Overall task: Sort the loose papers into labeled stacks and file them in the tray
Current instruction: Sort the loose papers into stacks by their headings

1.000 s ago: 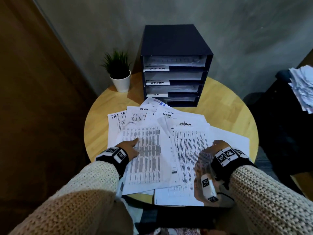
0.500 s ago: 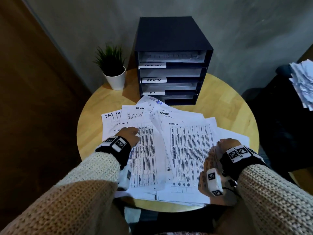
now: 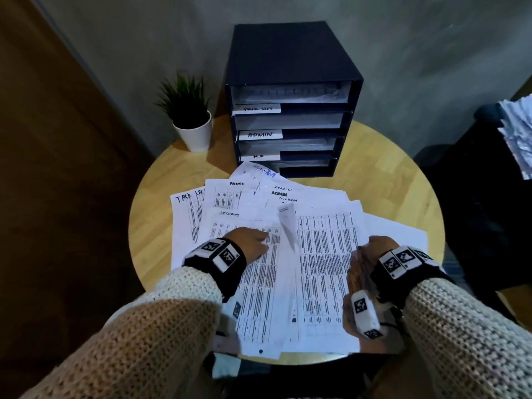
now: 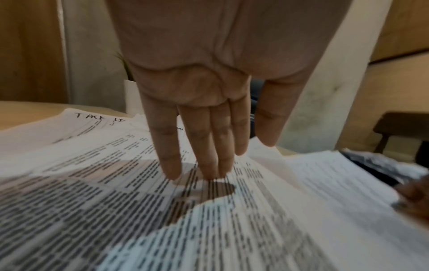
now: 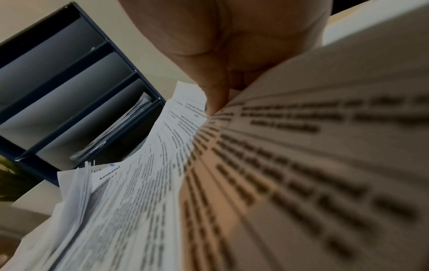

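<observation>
Loose printed papers point(image 3: 230, 194) lie fanned over the round wooden table point(image 3: 388, 174), with handwritten headings such as ADMIN, SECURITY and TASK LIST. My left hand point(image 3: 253, 243) lies flat, its straight fingers point(image 4: 171, 165) pressing on a SECURITY sheet point(image 3: 259, 283). My right hand point(image 3: 371, 254) pinches the right edge of a printed table sheet point(image 3: 325, 254), thumb point(image 5: 216, 99) on top. That sheet's left edge curls upward point(image 3: 285, 223). The dark blue file tray point(image 3: 290, 67) stands behind the papers, its slots labelled TASK LIST, ADMIN point(image 3: 260, 134) and H.R.
A small potted plant point(image 3: 191, 122) in a white pot stands left of the tray. Off the table at the right, another pile of papers point(image 3: 518, 133) rests on dark furniture. A wooden panel runs along the left; a grey wall is behind.
My right hand has raised its sheet, so the sheet's left edge now curls up. My left hand has slid a little rightward across the SECURITY sheet.
</observation>
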